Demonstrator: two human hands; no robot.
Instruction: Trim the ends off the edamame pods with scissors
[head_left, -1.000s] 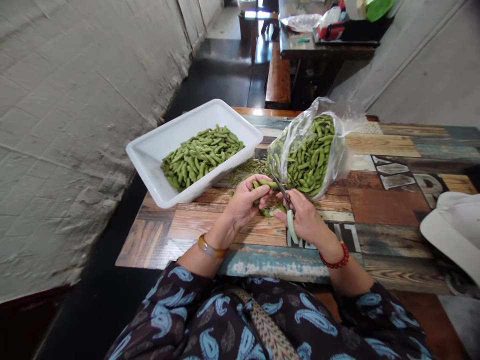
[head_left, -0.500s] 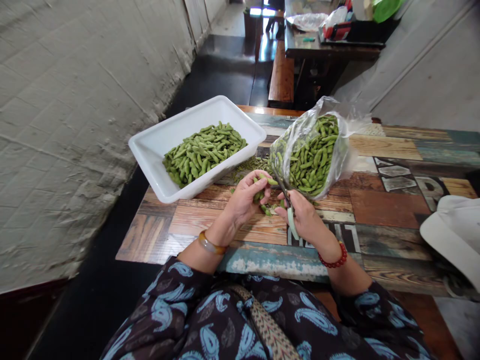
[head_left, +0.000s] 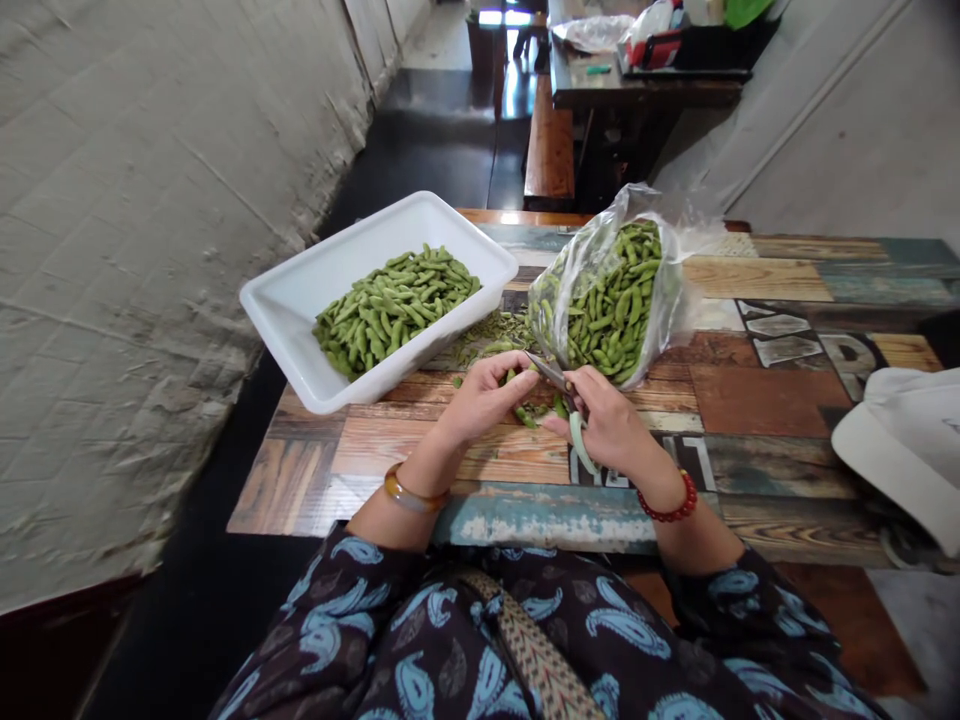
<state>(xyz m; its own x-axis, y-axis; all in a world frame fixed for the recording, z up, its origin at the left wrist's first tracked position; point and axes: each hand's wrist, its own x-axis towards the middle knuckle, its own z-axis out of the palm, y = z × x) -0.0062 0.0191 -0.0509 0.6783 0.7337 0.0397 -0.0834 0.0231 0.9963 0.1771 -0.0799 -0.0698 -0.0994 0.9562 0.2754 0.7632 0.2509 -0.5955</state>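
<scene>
My left hand [head_left: 486, 395] is closed around a few green edamame pods, mostly hidden by the fingers. In my right hand [head_left: 606, 415] is a pair of scissors [head_left: 577, 440] with pale green handles, its blades reaching to my left fingertips at a pod's end. Just beyond my hands lies a clear plastic bag [head_left: 551, 290], its mouth facing me and full of edamame pods [head_left: 619, 300]. To the left, a white plastic tub [head_left: 281, 300] holds a heap of edamame pods [head_left: 394, 310]. Small green trimmings [head_left: 491, 335] and several loose pods are scattered between tub and bag.
Everything stands on a table [head_left: 780, 400] with a patchwork wood pattern. A white cap [head_left: 900, 440] lies at its right edge. A rough pale wall [head_left: 150, 200] runs along the left. Behind are a wooden bench [head_left: 550, 145] and another dark table [head_left: 581, 85] with items on it.
The scissors' blades have come up against my left fingertips, and the pod that stuck out there now hardly shows. The whole view has shifted slightly.
</scene>
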